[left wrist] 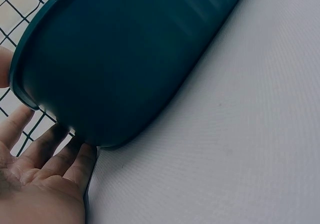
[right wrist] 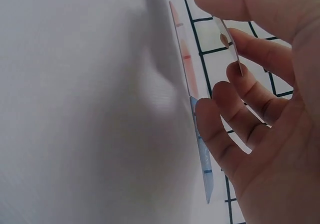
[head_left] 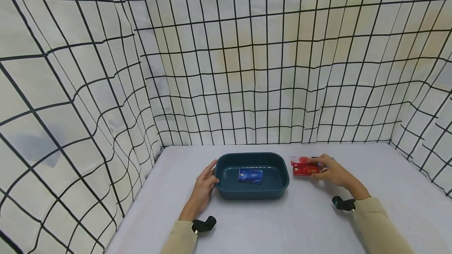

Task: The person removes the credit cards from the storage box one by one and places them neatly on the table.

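In the head view my left hand (head_left: 205,187) rests against the left side of a dark teal plastic tub (head_left: 252,196). Its fairly straight fingers (left wrist: 62,156) touch the outer wall in the left wrist view, and the thumb is at the rim. A blue VIP card (head_left: 250,176) lies on the tub's floor. To the right of the tub, my right hand (head_left: 330,171) pinches a red VIP card (head_left: 303,169) between thumb and fingers. The right wrist view shows this card nearly edge-on, raised over a pinkish card (right wrist: 184,56) and a blue-edged card (right wrist: 202,154) on the table.
A white cloth covers the table (head_left: 261,226). White sheeting behind a black grid net (head_left: 268,69) encloses the back and both sides. Each wrist carries a small black camera, one on the left (head_left: 205,224) and one on the right (head_left: 343,203).
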A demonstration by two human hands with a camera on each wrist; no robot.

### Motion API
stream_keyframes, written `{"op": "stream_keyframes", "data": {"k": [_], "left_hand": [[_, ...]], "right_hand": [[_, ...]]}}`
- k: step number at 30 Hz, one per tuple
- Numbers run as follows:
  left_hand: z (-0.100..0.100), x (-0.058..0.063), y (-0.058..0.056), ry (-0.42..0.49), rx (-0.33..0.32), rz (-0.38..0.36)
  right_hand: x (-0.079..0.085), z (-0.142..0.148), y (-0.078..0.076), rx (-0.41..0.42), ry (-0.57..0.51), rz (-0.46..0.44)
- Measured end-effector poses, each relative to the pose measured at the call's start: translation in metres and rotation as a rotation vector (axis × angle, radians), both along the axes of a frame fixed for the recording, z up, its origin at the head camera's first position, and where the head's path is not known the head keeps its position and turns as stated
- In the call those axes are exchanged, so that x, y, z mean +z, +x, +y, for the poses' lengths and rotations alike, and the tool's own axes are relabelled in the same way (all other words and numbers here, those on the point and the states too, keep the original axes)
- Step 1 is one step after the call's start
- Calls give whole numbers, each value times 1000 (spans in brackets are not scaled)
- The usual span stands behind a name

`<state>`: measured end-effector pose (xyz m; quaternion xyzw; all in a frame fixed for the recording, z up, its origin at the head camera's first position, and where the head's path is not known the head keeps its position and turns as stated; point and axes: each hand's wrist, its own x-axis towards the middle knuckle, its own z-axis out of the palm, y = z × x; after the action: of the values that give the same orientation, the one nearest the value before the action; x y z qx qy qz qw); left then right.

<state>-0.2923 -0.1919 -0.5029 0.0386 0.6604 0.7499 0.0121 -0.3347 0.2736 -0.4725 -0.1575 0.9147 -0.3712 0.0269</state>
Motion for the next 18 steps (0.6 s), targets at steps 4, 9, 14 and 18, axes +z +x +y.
{"op": "stream_keyframes", "data": {"k": [4,9,14,18], "left_hand": [[0,0,0,-3,-1,2],[0,0,0,3,-2,5],[0,0,0,7,2,-1],[0,-1,0,1,3,-1]], "right_hand": [[-3,-2,-1,8,24,-5],[-6,-4,-2,4,38,-19],[-10,-6,-3,-7,25,-32],[-13,-6,-4,-20,27,-40]]}}
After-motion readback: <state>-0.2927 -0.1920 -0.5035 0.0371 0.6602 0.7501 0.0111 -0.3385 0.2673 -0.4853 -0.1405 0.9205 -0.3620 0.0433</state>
